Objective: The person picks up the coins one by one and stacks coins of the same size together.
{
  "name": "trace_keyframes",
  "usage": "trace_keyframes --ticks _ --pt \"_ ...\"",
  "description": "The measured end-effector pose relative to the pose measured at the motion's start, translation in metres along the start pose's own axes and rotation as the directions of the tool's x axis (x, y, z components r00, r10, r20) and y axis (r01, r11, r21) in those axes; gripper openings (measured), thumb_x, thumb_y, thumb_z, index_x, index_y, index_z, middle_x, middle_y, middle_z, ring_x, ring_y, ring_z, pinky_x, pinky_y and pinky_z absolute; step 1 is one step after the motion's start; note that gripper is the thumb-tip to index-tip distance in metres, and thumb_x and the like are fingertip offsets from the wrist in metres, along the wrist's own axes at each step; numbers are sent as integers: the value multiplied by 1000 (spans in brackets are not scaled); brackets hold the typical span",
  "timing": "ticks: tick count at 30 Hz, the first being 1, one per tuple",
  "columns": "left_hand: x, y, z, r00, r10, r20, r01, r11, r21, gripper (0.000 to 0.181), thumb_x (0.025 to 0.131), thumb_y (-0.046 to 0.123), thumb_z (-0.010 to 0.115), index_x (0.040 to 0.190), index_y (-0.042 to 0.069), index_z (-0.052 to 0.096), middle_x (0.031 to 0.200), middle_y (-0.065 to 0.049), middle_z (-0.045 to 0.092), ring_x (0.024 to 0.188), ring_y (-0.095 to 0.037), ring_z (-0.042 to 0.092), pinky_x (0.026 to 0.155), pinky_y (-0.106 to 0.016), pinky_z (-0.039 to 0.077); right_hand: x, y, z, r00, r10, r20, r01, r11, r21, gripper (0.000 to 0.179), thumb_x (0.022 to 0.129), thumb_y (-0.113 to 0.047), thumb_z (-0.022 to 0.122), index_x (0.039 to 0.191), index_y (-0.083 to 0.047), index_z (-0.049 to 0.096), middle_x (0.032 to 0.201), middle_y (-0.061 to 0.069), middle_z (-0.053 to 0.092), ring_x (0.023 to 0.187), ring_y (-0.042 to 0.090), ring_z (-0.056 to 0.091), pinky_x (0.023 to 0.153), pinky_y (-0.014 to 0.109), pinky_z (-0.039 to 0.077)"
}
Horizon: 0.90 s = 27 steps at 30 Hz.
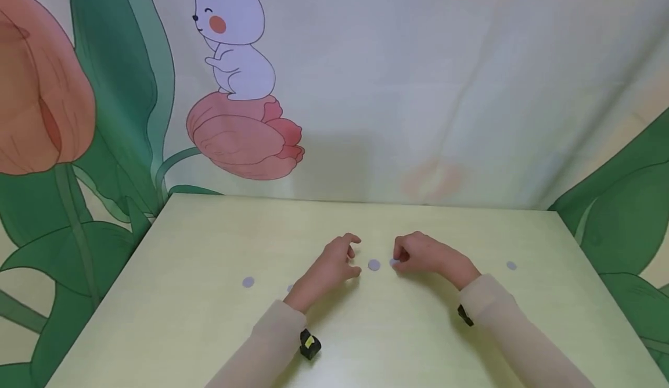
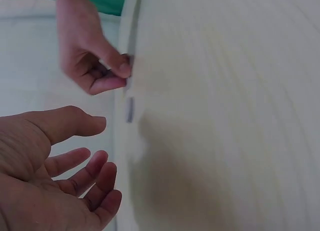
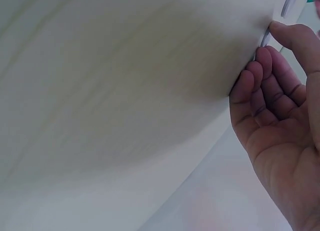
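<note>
My right hand rests low on the table, thumb and fingertips pinching a small pale lilac disc. In the right wrist view this disc shows edge-on between the thumb and curled fingers, flat against the tabletop. Another lilac disc lies just left of it, in the gap between both hands. My left hand hovers over the table beside that disc, with nothing in its grasp. Its thumb and loosely bent fingers stand apart in the left wrist view.
Farther left on the pale wooden table lies a disc; one more disc is partly hidden by the left wrist. To the right lies a separate disc. Behind the table hangs a printed cloth with a rabbit and tulips.
</note>
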State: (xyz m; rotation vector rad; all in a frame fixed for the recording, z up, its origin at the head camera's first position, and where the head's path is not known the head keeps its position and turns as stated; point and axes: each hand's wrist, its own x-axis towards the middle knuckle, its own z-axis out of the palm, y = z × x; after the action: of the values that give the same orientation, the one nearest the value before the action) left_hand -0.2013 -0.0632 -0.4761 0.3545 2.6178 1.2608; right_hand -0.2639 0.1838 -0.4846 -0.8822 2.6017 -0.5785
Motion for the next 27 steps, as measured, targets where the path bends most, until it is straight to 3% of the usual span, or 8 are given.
trace_keyframes --ticks 3,8,14,18,27 --pt "-10 -2 -15 1000 0 -25 0 1000 -10 57 87 -2 74 139 0 51 109 -18 58 86 -23 51 73 -33 45 -1 3 2 1000 -18 -14 18 1000 11 7 91 -17 75 91 -14 69 83 -6 63 77 11 55 74 28 49" --pt "-28 -19 -37 998 -45 -54 47 998 36 51 89 0 73 137 1 55 112 -18 60 81 -22 52 72 -34 47 -2 6 6 999 -36 0 36 999 18 8 92 -17 74 89 -15 67 82 -7 63 76 9 54 72 26 48" --pt "-45 -40 -60 992 -90 -91 98 991 92 43 90 -2 71 132 -1 59 114 -18 59 94 -27 56 80 -40 51 -4 4 4 999 -49 -24 49 999 14 10 92 -16 75 87 -15 66 81 -7 63 76 10 54 73 27 49" --pt "-52 -49 -68 988 -123 -90 133 985 111 43 90 -2 71 131 -1 60 112 -16 59 98 -29 59 81 -38 52 -4 4 2 999 -49 -19 49 999 11 10 92 -16 75 87 -15 66 81 -7 62 76 9 54 73 26 48" --pt "-61 -57 -73 989 -128 -79 136 985 110 39 89 -4 72 126 -1 63 107 -14 61 97 -27 59 80 -38 52 -2 8 3 997 -68 -28 69 997 19 11 92 -16 75 87 -15 65 80 -7 61 74 10 52 71 25 47"
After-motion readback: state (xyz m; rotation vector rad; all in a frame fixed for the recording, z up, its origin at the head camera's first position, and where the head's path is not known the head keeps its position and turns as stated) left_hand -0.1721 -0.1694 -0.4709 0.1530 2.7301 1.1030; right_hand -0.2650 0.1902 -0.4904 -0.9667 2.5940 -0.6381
